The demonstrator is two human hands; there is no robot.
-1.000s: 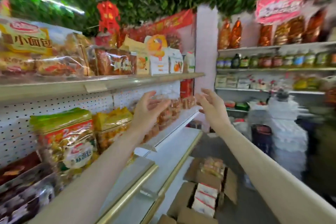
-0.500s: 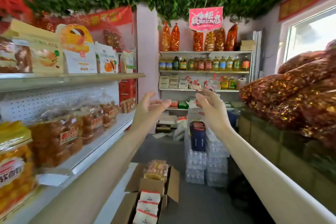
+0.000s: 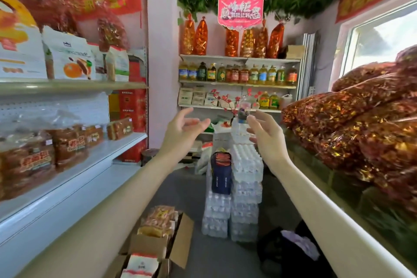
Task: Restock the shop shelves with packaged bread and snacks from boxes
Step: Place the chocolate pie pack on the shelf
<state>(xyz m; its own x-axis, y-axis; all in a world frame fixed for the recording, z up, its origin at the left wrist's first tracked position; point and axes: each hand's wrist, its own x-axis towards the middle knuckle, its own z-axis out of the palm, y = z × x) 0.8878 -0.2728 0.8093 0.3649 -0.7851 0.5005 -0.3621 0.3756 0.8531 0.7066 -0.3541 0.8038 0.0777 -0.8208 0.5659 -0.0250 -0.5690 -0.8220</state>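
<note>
Bagged bread sits piled in the open cardboard box on the floor, below and between the forearms; judged light, soft and crushable, with slippery film; best taken at the pack's ends or cradled from beneath, not squeezed mid-loaf. Left hand and right hand hang in mid-air, palms facing, fingers loosely spread, holding and touching nothing; the part-filled shelf lies to the left.

A small grocery shop: shelves of packaged bread, bottled oil, a hanging sale sign.
</note>
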